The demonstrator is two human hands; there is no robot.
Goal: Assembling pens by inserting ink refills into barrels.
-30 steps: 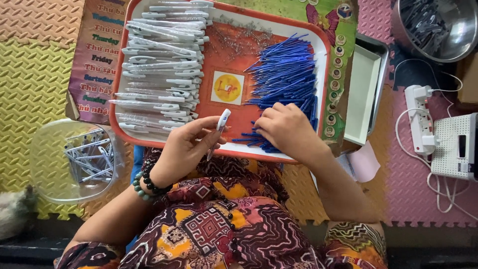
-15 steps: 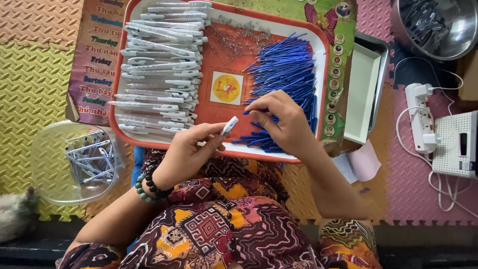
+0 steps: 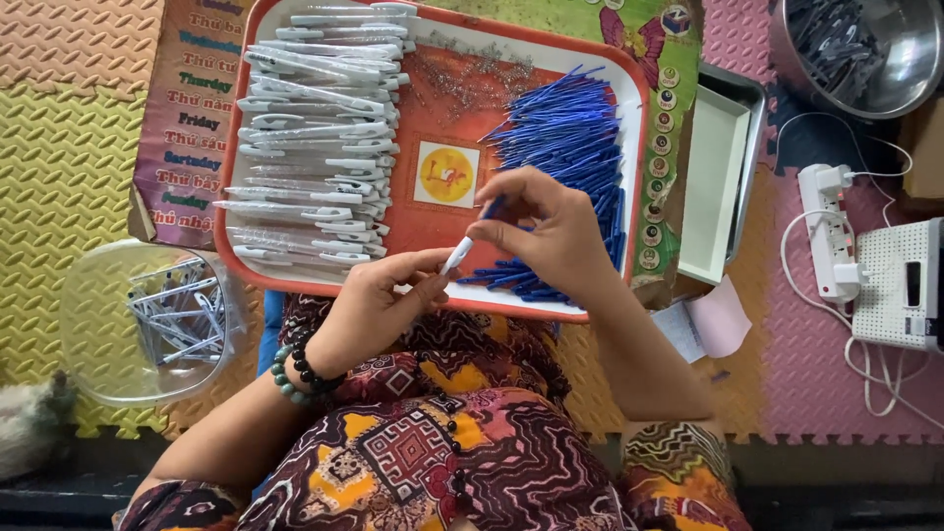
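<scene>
Tray [image 3: 629, 88], orange with a pale rim, lies on the foam floor mat [image 3: 59, 147] in front of the person's lap and holds two lots: white pen barrels [image 3: 315, 128] stacked crosswise along its left side, and blue refills [image 3: 575, 147] heaped along its right side, with a yellow round picture [image 3: 444, 174] on the bare orange middle between them. Just off the tray's near left corner stands a clear tub [image 3: 88, 364] with a few white barrels inside. Off the tray's right edge sits an empty metal pan [image 3: 713, 187], and beyond it, at the mat's far right corner, a steel bowl [image 3: 885, 59] of dark parts. A power strip [image 3: 826, 231] and a white box [image 3: 900, 285] lie by the mat's right edge. Left hand [image 3: 379, 305] hovers over the tray's near rim, fingers curled shut around one white barrel [image 3: 455, 256], whose tip sticks up and to the right. Right hand [image 3: 546, 231] hangs just above the near end of the refill heap, thumb and forefinger pinched on one blue refill [image 3: 492, 207] that meets the barrel's tip. Both hands are close together at the tray's near middle; open room lies on the orange centre strip and on the mat to the left.
</scene>
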